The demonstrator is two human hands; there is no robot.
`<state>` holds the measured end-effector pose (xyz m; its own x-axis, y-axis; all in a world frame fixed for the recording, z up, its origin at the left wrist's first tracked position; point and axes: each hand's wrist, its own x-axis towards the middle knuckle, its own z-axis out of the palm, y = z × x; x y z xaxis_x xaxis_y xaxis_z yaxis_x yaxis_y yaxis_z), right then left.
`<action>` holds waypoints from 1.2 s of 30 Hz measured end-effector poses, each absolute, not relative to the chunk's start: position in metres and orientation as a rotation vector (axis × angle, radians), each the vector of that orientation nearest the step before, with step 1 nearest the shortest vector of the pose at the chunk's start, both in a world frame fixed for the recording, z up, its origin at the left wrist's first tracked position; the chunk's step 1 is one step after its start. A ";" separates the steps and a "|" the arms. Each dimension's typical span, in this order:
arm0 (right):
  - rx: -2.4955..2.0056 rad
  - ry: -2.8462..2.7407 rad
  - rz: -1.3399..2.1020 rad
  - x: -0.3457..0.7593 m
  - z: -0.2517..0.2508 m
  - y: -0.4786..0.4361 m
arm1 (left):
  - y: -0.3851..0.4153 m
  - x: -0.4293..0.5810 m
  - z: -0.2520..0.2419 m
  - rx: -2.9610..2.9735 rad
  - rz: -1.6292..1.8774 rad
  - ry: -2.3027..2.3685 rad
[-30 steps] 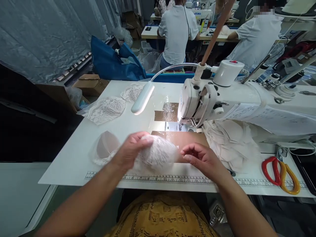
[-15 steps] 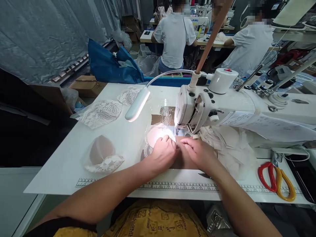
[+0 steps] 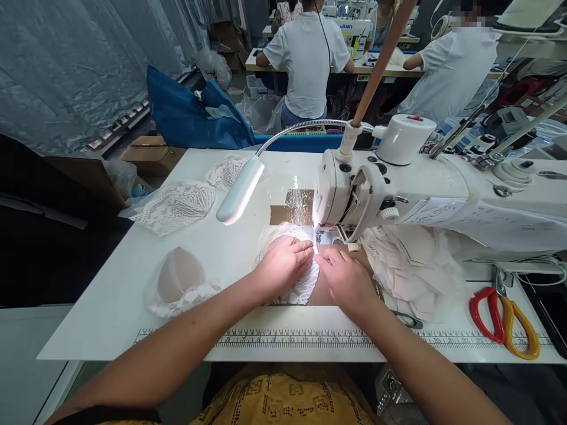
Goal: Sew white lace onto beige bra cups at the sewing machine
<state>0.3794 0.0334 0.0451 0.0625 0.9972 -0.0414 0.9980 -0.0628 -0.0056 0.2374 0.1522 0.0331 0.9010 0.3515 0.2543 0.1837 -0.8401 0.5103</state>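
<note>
A white lace bra cup (image 3: 305,286) lies under the presser foot area of the white sewing machine (image 3: 330,189), lit brightly by the lamp. My left hand (image 3: 283,264) rests over the cup, its fingers together and pressing the lace just left of the needle. On the other side, my right hand (image 3: 348,278) has its fingertips closed at the cup's right edge, close to the needle. The exact grip under both hands' fingertips is hidden. To the left lies another cup, beige with lace trim (image 3: 181,276).
Lace pieces (image 3: 177,205) lie at the table's left. Stacked pale fabric pieces (image 3: 411,265) sit right of my right hand, with small thread snips (image 3: 407,320) below. Scissors with red and yellow handles (image 3: 505,321) lie farther right. A lamp (image 3: 241,189) hangs over the table.
The cup has been turned or spread, so white lace now shows below my left hand. That hand has flattened from a curled grip. The thread snips show more fully.
</note>
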 end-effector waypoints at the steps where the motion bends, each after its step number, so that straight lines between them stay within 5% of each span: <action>1: 2.281 2.112 -0.068 0.379 0.045 0.035 | 0.154 0.240 0.029 2.564 0.490 0.376; 36: 2.405 2.148 -0.113 0.388 0.033 0.038 | 0.173 0.247 0.027 2.957 0.310 0.483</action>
